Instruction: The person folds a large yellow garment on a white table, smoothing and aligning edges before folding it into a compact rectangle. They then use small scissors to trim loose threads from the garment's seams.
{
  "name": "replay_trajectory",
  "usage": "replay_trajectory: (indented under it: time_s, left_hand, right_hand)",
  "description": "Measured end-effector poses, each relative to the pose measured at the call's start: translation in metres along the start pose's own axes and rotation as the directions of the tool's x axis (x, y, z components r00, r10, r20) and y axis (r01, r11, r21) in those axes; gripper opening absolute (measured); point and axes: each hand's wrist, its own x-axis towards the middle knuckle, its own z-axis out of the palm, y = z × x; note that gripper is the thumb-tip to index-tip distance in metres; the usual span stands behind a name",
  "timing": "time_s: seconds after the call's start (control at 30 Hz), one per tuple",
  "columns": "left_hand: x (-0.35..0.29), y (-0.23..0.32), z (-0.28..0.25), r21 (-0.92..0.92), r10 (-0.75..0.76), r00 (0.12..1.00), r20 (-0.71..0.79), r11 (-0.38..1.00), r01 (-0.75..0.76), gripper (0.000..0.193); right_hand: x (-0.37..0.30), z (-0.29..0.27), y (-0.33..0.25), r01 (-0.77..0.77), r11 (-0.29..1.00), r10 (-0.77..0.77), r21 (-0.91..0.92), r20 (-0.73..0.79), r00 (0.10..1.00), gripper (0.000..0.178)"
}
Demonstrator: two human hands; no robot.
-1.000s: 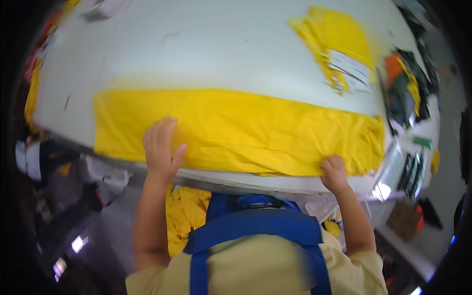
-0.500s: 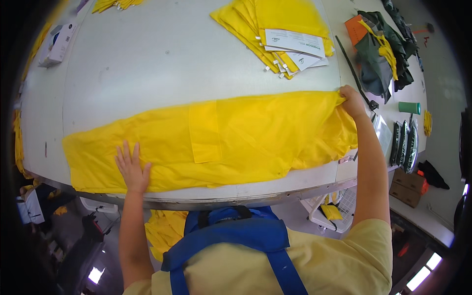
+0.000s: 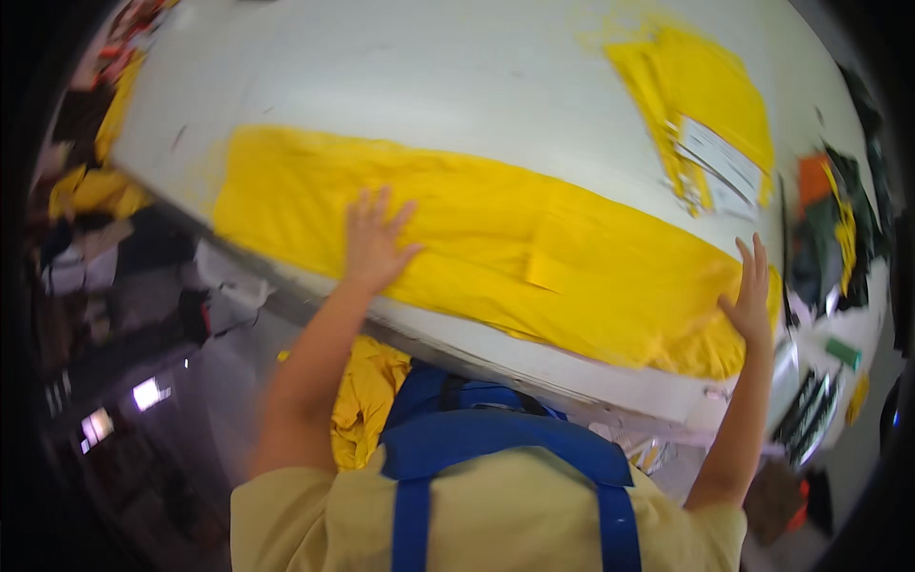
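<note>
A long yellow garment (image 3: 477, 224), which looks like trousers folded lengthwise, lies flat on the white table near its front edge. It has a square patch pocket about midway and is bunched at its right end. My left hand (image 3: 376, 246) rests flat on its left half, fingers spread. Over the right end is my right hand (image 3: 751, 297), fingers stretched out and nothing held; whether it touches the cloth I cannot tell.
The white table (image 3: 381, 67) bears a stack of yellow garments (image 3: 710, 81) with white printed cards (image 3: 720, 157) at the far right. Dark and orange items (image 3: 820, 214), a green cylinder (image 3: 843, 354) and black packets (image 3: 810, 410) lie farther right. More yellow cloth (image 3: 367, 396) hangs below the front edge.
My right hand has let go of the garment's right end and opened. The whole view has turned and blurred. My left hand still lies on the cloth.
</note>
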Motion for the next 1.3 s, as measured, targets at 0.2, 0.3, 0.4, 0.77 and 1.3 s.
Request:
replay_trajectory:
  time_s: [0.2, 0.3, 0.4, 0.77, 1.3]
  left_hand:
    - [-0.019, -0.019, 0.001, -0.242, -0.088, 0.989, -0.122, 0.969, 0.056, 0.058]
    - [-0.042, -0.055, -0.007, -0.233, -0.625, 0.763, -0.165, 0.777, 0.585, 0.069]
    - [-0.067, -0.109, 0.004, -0.767, -0.979, 0.178, 0.098, 0.040, 0.640, 0.079]
    - [-0.069, -0.203, -0.006, -0.704, -0.637, 0.326, 0.699, -0.693, 0.155, 0.033]
    - [0.114, 0.382, -0.261, -0.722, 0.578, 0.623, -0.528, 0.081, -0.687, 0.048]
  right_hand:
    - [-0.024, 0.077, -0.274, 0.091, 0.970, -0.118, 0.226, 0.110, 0.987, 0.070]
    - [-0.024, 0.120, -0.277, 0.079, 0.995, -0.082, 0.064, 0.040, 0.996, 0.066]
    - [-0.023, 0.123, -0.276, 0.075, 0.995, -0.078, 0.063, 0.044, 0.996, 0.066]
    - [-0.037, 0.117, -0.349, -0.038, 0.953, 0.036, 0.301, 0.011, 0.999, 0.107]
    - [-0.056, 0.189, -0.353, 0.047, 0.378, 0.074, 0.925, -0.080, 0.994, 0.052]
